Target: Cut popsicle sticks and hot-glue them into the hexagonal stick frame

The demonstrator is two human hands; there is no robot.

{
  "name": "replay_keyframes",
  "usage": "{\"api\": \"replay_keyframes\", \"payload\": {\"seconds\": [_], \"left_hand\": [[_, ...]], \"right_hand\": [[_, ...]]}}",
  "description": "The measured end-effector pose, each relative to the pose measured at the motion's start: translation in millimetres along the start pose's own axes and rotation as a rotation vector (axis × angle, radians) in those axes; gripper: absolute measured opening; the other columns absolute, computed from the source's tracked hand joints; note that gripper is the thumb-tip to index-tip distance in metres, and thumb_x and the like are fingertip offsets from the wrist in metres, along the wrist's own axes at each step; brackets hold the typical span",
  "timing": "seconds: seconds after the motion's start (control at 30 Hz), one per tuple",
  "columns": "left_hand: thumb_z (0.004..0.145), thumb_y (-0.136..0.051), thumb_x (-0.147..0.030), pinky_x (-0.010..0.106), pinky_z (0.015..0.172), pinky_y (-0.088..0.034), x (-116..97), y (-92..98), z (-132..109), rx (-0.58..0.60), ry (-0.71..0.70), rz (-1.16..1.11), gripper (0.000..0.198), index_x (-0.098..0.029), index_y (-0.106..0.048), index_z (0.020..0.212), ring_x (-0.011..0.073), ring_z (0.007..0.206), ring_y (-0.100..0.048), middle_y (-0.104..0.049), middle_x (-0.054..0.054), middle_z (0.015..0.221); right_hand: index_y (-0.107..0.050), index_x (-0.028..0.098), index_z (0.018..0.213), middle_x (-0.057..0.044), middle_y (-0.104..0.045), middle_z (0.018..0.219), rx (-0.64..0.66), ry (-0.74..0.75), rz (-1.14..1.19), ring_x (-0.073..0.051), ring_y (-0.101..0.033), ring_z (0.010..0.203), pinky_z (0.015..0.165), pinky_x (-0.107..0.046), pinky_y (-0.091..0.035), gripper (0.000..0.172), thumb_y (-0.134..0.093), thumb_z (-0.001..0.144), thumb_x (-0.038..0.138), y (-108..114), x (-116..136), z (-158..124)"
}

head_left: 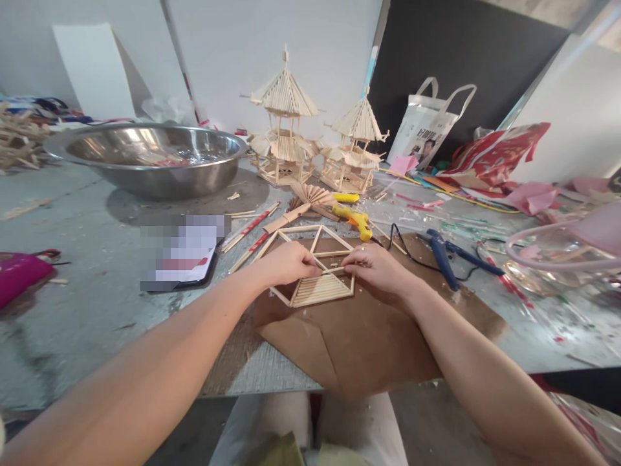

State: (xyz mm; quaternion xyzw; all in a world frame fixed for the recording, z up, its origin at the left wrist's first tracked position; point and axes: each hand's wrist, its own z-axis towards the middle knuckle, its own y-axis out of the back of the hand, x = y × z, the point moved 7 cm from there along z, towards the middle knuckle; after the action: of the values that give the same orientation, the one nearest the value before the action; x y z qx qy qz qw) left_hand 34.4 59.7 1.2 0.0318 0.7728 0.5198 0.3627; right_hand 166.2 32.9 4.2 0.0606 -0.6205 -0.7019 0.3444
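A flat many-sided frame of thin wooden sticks [280, 297] lies on a brown sheet of paper or card [373, 343]. Its near triangular section is partly filled with sticks laid side by side [320, 291]. My left hand [291, 262] and my right hand [372, 264] pinch the two ends of a short wooden stick [332, 270] over that section. Just beyond my right hand lies a yellow glue gun [356, 221], its black cord running to the right.
Two stick pagodas [286, 145] stand at the back, right of a steel basin [169, 162]. A phone [187, 252] lies left, beside red-wrapped stick bundles [251, 226]. A blue-handled tool [444, 259], a white bag [422, 126] and scraps are on the right.
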Motion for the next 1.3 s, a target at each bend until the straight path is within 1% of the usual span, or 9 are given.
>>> {"api": "replay_keyframes", "payload": {"seconds": [0.17, 0.43, 0.73, 0.83, 1.03, 1.3], "left_hand": [[0.064, -0.051, -0.040, 0.021, 0.045, -0.022, 0.3, -0.2, 0.2, 0.005, 0.004, -0.001, 0.029, -0.016, -0.066, 0.066, 0.0067, 0.044, -0.031, -0.038, -0.004, 0.045], [0.064, -0.051, -0.041, 0.022, 0.045, -0.022, 3.2, -2.5, 1.2, 0.023, 0.025, 0.012, 0.030, -0.015, -0.065, 0.066, 0.0076, 0.046, -0.032, -0.037, -0.004, 0.047], [0.065, -0.049, -0.042, 0.022, 0.046, -0.022, 3.9, -3.3, 2.0, 0.029, 0.012, 0.038, 0.031, -0.015, -0.065, 0.067, 0.0077, 0.046, -0.032, -0.037, -0.004, 0.048], [0.065, -0.049, -0.042, 0.022, 0.046, -0.023, 4.0, -3.3, 2.7, 0.032, 0.007, 0.035, 0.032, -0.015, -0.066, 0.069, 0.0079, 0.047, -0.032, -0.038, -0.004, 0.048], [0.064, -0.048, -0.042, 0.021, 0.048, -0.024, 5.1, -5.2, 4.9, 0.049, -0.021, 0.011, 0.033, -0.015, -0.066, 0.069, 0.0081, 0.048, -0.035, -0.041, -0.003, 0.050], [0.064, -0.047, -0.043, 0.021, 0.049, -0.024, 7.7, -8.0, 6.3, 0.059, -0.039, 0.006, 0.034, -0.014, -0.065, 0.066, 0.0080, 0.048, -0.034, -0.045, -0.003, 0.050]], "right_hand": [[-0.065, 0.018, 0.080, -0.003, -0.065, 0.076, 0.011, 0.013, 0.012, -0.013, -0.054, 0.071, 0.068, -0.025, -0.036, 0.016, -0.051, 0.077, 0.025, 0.4, 3.0, -0.1], [-0.065, 0.017, 0.080, -0.003, -0.065, 0.076, 0.016, 0.000, 0.005, -0.013, -0.053, 0.072, 0.067, -0.024, -0.036, 0.016, -0.051, 0.077, 0.025, 0.8, 2.8, -0.5], [-0.065, 0.017, 0.081, -0.003, -0.065, 0.074, 0.025, 0.019, 0.001, -0.012, -0.053, 0.070, 0.067, -0.024, -0.036, 0.017, -0.051, 0.077, 0.025, -0.9, 3.6, -0.1], [-0.066, 0.018, 0.080, -0.003, -0.065, 0.074, 0.006, 0.026, -0.019, -0.012, -0.053, 0.070, 0.068, -0.025, -0.036, 0.017, -0.051, 0.077, 0.026, -0.2, 5.5, -0.3], [-0.066, 0.020, 0.082, -0.003, -0.066, 0.081, -0.066, 0.071, -0.089, -0.016, -0.053, 0.080, 0.073, -0.029, -0.033, 0.018, -0.051, 0.078, 0.028, 0.9, 15.1, -0.1], [-0.066, 0.021, 0.080, -0.001, -0.065, 0.078, -0.067, 0.114, -0.074, -0.013, -0.052, 0.077, 0.072, -0.027, -0.033, 0.019, -0.049, 0.079, 0.030, -5.5, 21.6, 1.3]]}}
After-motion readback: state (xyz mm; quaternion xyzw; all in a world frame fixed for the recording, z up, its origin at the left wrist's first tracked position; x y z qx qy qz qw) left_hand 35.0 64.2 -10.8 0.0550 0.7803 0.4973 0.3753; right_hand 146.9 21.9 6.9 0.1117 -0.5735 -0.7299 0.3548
